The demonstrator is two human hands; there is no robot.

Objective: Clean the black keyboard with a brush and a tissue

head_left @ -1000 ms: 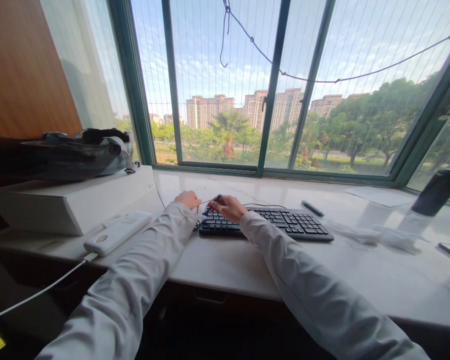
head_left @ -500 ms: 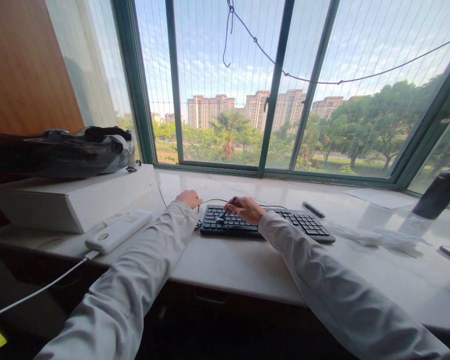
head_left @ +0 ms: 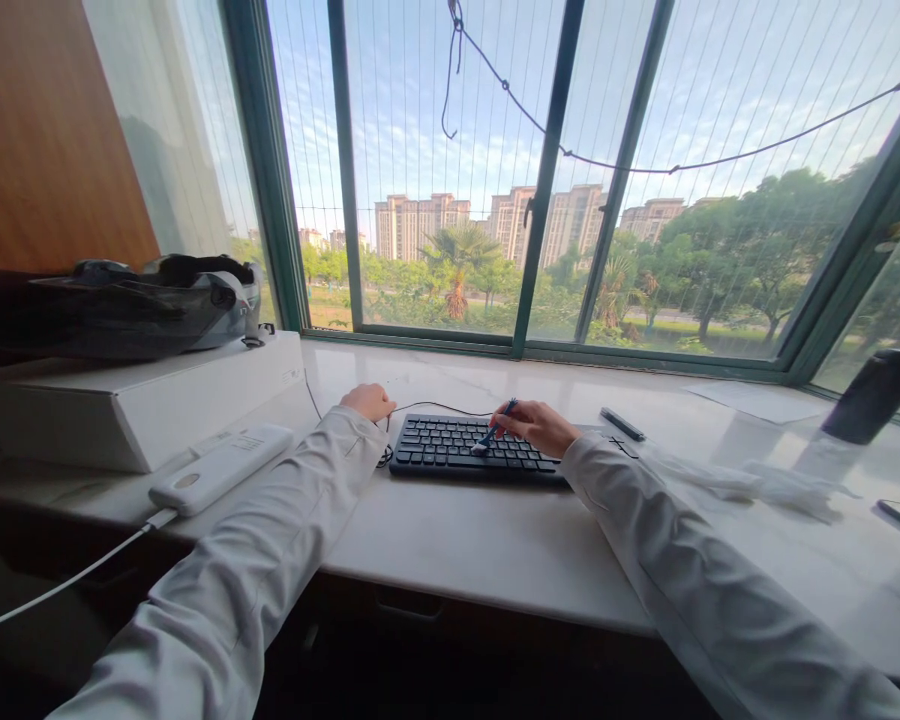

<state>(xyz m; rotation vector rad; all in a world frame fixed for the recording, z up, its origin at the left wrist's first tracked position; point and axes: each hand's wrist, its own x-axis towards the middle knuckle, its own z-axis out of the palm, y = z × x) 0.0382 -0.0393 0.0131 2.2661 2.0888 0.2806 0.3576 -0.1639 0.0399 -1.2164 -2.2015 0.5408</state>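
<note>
A black keyboard (head_left: 442, 447) lies on the white stone sill (head_left: 495, 540) before the window. My right hand (head_left: 536, 427) is closed on a small blue-handled brush (head_left: 493, 429), whose pale tip rests on the keys near the keyboard's middle. My left hand (head_left: 367, 401) is curled at the keyboard's far left corner, resting on the sill beside the black cable (head_left: 435, 406). Both arms wear white sleeves.
A white box (head_left: 142, 400) with a dark helmet (head_left: 135, 305) on it stands at the left. A white power strip (head_left: 221, 468) lies in front of it. A black remote (head_left: 622, 423), crumpled white plastic (head_left: 750, 480) and a dark cylinder (head_left: 874, 395) sit to the right.
My right hand has carried the brush rightwards along the keys, from the keyboard's left end to its middle. The left hand has stayed at the left corner.
</note>
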